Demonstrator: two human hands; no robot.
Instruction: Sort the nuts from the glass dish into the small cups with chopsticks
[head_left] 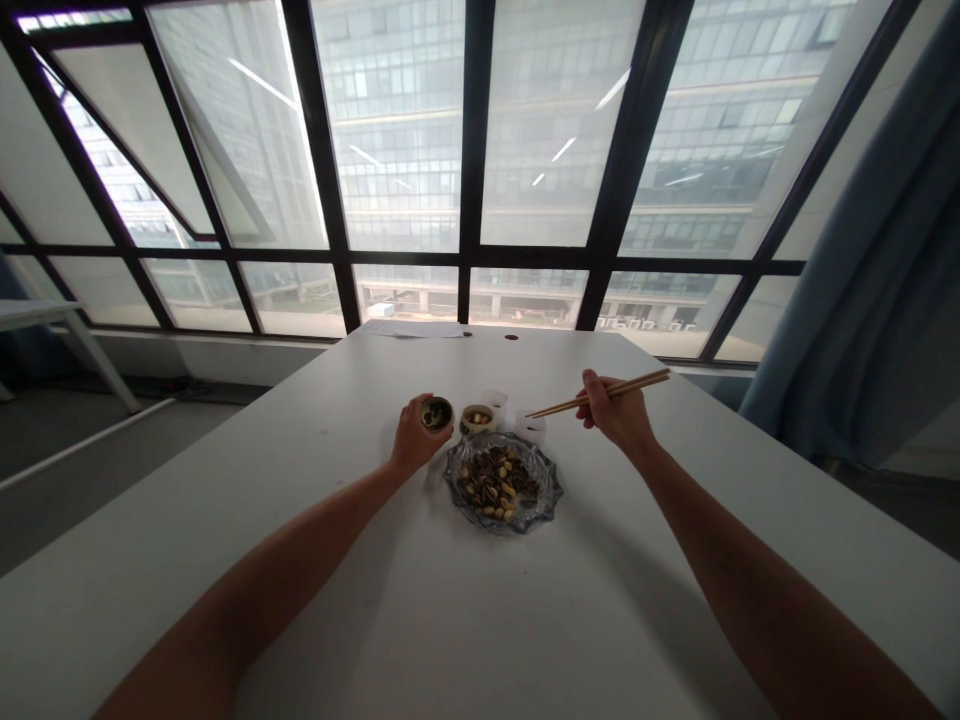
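Note:
My left hand (421, 437) is closed around a small dark-patterned cup (436, 413), its mouth facing up and toward me. Just right of it stands a second small cup (477, 420) with light nut-like pieces inside. Two whitish translucent cups, one behind (495, 402) and one to the right (531, 425), stand close by. In front of them is a scalloped clear glass plate (553, 490) bearing a mix of dark seeds and pale nuts (499, 483). My right hand (615, 408) holds a pair of wooden chopsticks (637, 383), their tips over the right translucent cup.
White sheets of paper (412, 329) and a small reddish-brown disc (511, 337) lie at the white table's (360, 620) far edge. Windows rise behind it. A blue curtain (862, 260) hangs at the right, and another table (34, 313) stands at the left.

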